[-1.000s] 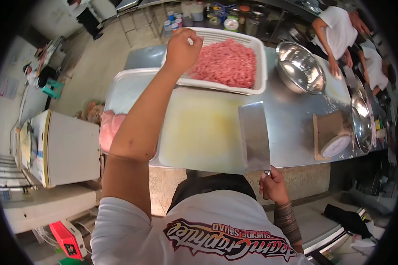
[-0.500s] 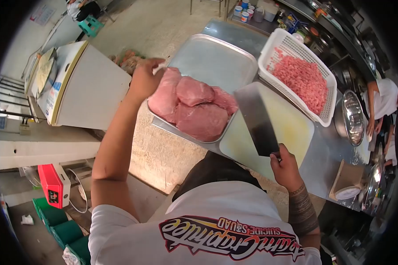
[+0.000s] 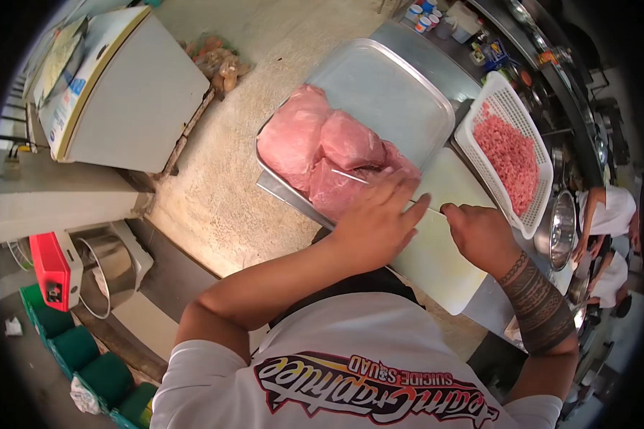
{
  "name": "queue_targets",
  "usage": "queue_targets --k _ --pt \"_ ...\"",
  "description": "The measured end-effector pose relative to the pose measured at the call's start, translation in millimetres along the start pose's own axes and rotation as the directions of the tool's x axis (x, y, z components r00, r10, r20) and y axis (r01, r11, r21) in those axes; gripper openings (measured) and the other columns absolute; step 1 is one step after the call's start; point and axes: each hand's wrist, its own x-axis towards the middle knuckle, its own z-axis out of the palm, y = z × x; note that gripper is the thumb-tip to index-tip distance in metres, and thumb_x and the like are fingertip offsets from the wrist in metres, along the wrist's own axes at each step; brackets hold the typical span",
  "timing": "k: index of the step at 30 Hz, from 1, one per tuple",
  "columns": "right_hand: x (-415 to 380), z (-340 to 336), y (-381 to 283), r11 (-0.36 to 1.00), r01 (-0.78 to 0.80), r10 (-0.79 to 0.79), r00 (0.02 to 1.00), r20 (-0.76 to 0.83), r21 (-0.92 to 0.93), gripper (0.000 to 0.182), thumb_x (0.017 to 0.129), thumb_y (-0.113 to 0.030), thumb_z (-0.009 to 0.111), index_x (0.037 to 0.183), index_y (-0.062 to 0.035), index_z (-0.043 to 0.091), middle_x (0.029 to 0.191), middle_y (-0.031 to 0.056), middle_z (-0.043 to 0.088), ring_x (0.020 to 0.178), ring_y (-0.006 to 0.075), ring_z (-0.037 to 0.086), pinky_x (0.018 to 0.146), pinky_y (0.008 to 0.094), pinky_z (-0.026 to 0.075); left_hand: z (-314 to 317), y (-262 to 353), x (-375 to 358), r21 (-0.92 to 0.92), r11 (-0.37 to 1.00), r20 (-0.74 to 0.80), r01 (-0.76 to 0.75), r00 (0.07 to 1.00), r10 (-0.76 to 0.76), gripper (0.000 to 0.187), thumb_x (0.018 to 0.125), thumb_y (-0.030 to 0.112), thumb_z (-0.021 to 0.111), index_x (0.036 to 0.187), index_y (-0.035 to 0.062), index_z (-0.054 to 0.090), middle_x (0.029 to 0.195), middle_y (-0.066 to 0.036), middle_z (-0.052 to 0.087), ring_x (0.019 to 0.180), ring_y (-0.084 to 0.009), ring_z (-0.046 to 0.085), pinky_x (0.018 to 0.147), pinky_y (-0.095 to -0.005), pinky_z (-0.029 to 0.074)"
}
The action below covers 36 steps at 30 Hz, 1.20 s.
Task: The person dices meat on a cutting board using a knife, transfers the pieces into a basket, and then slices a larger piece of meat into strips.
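Large pieces of raw meat (image 3: 293, 132) fill the near left half of a metal tray (image 3: 379, 71). My left hand (image 3: 379, 222) lies over the near right piece, fingers stretched and apart, partly hiding the meat. Closed around the knife's handle is my right hand (image 3: 479, 236), just right of the tray. The knife (image 3: 349, 176) is seen nearly edge-on; its tip end shows over the meat and my left hand hides its middle. A pale cutting board (image 3: 444, 261) lies under and beside my hands.
A white perforated basket (image 3: 467, 136) of small meat pieces (image 3: 508, 154) stands at the right. Beyond it is a steel bowl (image 3: 555, 229). Co-workers (image 3: 612, 214) are at the far right. A white chest (image 3: 136, 93) stands left, near a red machine (image 3: 50, 268).
My left hand has come from the tray's left side to the meat's near right. My right hand has brought the knife from above the board to the meat, blade turned edge-on. The view has shifted.
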Motion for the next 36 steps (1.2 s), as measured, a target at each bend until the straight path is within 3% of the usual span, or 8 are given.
queue_targets --k 2,5,11,14,20,23,30,36 --pt "14 -4 -3 1.0 0.006 -0.006 1.0 0.013 0.026 0.019 0.095 -0.011 0.063 0.114 -0.0088 0.062 0.077 0.011 0.067 0.07 0.0331 0.07 0.062 0.0467 0.055 13 -10 14 0.038 0.999 -0.038 0.015 0.999 -0.014 0.049 0.08 0.021 0.085 0.123 0.0055 0.068 0.124 -0.012 0.066 0.122 -0.0371 0.061 0.109 -0.0496 0.047" --pt "24 -4 -2 0.999 -0.013 0.01 0.996 0.088 0.031 0.02 0.095 -0.011 0.062 0.115 -0.0082 0.061 0.077 0.0111 0.066 0.07 0.0331 0.07 0.063 0.0472 0.055 17 -28 25 0.017 0.992 0.272 0.126 0.954 -0.126 0.038 0.08 0.026 0.085 0.111 0.0059 0.075 0.118 -0.011 0.068 0.116 -0.0337 0.063 0.104 -0.0464 0.05" --pt "28 -14 -13 0.999 -0.022 0.017 0.986 0.165 0.029 0.023 0.095 -0.011 0.062 0.117 -0.0057 0.059 0.076 0.0119 0.064 0.069 0.0326 0.069 0.061 0.0467 0.055 17 -42 32 0.09 0.996 0.191 -0.027 0.982 0.01 0.025 0.083 0.029 0.082 0.097 0.008 0.077 0.108 -0.011 0.071 0.105 -0.03 0.067 0.09 -0.0424 0.056" --pt "29 -13 -21 1.0 -0.023 0.022 0.977 0.213 0.001 0.018 0.096 -0.01 0.061 0.113 -0.0048 0.058 0.076 0.012 0.064 0.068 0.0326 0.07 0.06 0.0457 0.055 19 -46 36 -0.042 0.979 0.432 0.202 0.887 -0.164 0.024 0.081 0.029 0.082 0.093 0.0081 0.076 0.095 -0.01 0.073 0.093 -0.0296 0.072 0.079 -0.0416 0.058" --pt "44 -17 -28 0.998 0.019 0.006 0.938 0.347 -0.067 0.011 0.096 -0.01 0.06 0.105 -0.0054 0.055 0.074 0.011 0.064 0.063 0.0311 0.069 0.054 0.0432 0.054 26 -57 27 0.005 0.978 0.424 0.207 0.886 -0.189 0.023 0.079 0.031 0.083 0.084 0.0096 0.076 0.087 -0.01 0.073 0.087 -0.03 0.075 0.072 -0.0432 0.058" --pt "61 -38 -33 0.994 0.071 -0.028 0.906 0.421 -0.087 0.012 0.096 -0.009 0.059 0.106 -0.0047 0.054 0.071 0.0102 0.063 0.062 0.0308 0.069 0.053 0.0427 0.054 22 -68 24 -0.045 0.98 0.331 0.191 0.929 -0.166 0.03 0.087 0.04 0.08 0.08 0.0103 0.078 0.085 -0.012 0.076 0.082 -0.0315 0.076 0.068 -0.0453 0.058" --pt "120 -95 -36 0.957 0.181 -0.268 0.849 0.455 0.225 0.025 0.092 -0.004 0.058 0.115 0.0056 0.052 0.069 0.0153 0.065 0.066 0.0348 0.07 0.059 0.0478 0.055 1 -93 20 -0.205 0.943 0.184 0.262 0.957 -0.226 0.038 0.082 0.048 0.083 0.076 0.0122 0.074 0.078 -0.008 0.072 0.079 -0.0309 0.074 0.068 -0.0456 0.055" --pt "66 -29 -51 1.0 0.015 -0.015 0.885 0.465 0.003 0.026 0.093 -0.004 0.058 0.117 0.0027 0.053 0.074 0.0141 0.066 0.065 0.0333 0.069 0.058 0.046 0.055 42 -84 -1 -0.063 0.994 0.082 0.087 0.993 -0.082 0.028 0.084 0.038 0.08 0.076 0.0115 0.074 0.079 -0.009 0.074 0.077 -0.0316 0.073 0.071 -0.0439 0.057"
